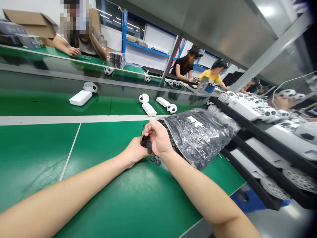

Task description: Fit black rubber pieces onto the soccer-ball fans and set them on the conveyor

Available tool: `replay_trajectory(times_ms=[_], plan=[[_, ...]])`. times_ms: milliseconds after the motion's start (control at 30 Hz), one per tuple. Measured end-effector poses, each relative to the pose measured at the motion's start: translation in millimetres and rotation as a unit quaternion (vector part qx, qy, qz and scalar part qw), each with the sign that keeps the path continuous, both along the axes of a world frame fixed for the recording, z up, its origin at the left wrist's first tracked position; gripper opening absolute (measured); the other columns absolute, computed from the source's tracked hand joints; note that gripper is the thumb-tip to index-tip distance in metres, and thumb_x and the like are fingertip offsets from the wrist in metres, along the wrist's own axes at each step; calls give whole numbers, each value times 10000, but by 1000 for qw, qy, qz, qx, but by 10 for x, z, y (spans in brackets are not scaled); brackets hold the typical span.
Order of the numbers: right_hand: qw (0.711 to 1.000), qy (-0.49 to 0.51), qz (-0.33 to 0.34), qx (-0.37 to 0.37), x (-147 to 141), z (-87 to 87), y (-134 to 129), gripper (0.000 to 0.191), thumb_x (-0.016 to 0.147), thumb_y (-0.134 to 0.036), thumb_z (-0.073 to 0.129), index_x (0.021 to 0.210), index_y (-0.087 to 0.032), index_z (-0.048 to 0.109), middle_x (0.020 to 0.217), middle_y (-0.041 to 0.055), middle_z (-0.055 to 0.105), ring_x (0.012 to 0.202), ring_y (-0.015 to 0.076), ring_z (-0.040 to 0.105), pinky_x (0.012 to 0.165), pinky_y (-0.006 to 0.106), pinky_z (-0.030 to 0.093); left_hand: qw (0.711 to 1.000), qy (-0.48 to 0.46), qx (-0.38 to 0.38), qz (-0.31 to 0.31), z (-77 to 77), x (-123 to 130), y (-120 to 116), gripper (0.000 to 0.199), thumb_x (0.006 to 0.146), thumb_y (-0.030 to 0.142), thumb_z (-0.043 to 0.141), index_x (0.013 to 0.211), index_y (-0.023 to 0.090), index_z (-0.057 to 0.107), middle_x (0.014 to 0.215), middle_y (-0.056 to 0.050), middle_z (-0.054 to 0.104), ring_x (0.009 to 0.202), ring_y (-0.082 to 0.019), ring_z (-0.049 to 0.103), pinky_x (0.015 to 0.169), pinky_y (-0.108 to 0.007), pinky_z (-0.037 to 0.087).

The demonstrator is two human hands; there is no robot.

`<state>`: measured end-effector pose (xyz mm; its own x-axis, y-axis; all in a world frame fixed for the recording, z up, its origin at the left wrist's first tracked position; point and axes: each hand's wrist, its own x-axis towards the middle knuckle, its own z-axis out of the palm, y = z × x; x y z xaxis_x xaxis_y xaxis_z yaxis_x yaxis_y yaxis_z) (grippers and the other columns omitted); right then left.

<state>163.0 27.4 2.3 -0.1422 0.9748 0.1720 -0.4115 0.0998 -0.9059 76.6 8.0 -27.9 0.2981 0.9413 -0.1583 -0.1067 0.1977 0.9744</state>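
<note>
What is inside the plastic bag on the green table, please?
Inside the bag, many black pieces show through it and at its open mouth, beside the right hand. What lies deeper is covered by them and cannot be seen.

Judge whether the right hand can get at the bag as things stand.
Probably yes: the right hand is close beside the bag, at the end where black pieces show, and nothing visible blocks the way.
</note>
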Motion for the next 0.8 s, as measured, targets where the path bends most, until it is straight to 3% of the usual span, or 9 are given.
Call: replay_trajectory(times_ms=[133,233,300,367,433,533,700,800], plan=[[999,-31,-2,44,9,18,-12,264,765,-361,559,596,-175,477,585,-30,509,536,83,483,590,237,419,1000,-15,4,7,-3,-16,-3,287,439,147,738,566,138,481,506,65,458,461,-57,377,442,-193,295],[993,-57,-68,79,76,16,43,210,752,-354,568,656,-176,511,683,-13,541,635,92,509,639,235,423,999,-30,16,23,28,-62,29,312,445,169,756,604,140,489,529,65,479,458,-53,386,427,-183,285],[989,-83,-110,59,139,-13,98,211,725,-345,591,659,-185,470,619,-44,473,543,69,435,527,200,368,998,-39,31,46,73,-115,67,337,435,164,770,608,141,481,518,77,463,445,-43,375,421,-175,279],[986,-128,-109,5,196,-69,138,252,683,-316,618,637,-194,402,536,-82,371,441,50,314,422,185,253,996,-44,48,66,144,-181,106,351,429,166,782,607,141,481,496,88,441,426,-34,361,418,-174,280],[978,-192,-67,-37,223,-140,142,274,638,-254,629,619,-198,362,491,-104,315,405,43,245,396,184,177,994,-47,62,76,242,-250,130,348,433,177,787,607,139,488,502,85,445,426,-36,372,420,-176,294],[962,-270,15,-32,177,-234,70,246,582,-156,619,599,-188,376,483,-109,321,418,40,253,409,181,175,992,-53,78,82,407,-323,122,336,434,175,784,610,134,502,548,65,478,459,-47,417,425,-176,318],[958,-243,150,-36,-58,-281,-144,327,533,-154,686,560,-179,361,509,-106,319,444,35,279,428,182,217,993,-38,87,65,524,-324,57,337,463,189,773,647,147,495,595,59,498,460,-71,473,424,-195,367],[960,-214,168,-73,-151,-277,-226,365,495,-149,710,563,-182,353,497,-109,343,423,31,289,401,181,213,993,-10,97,63,496,-296,34,312,489,183,758,656,153,496,622,60,498,462,-62,458,405,-184,360]])
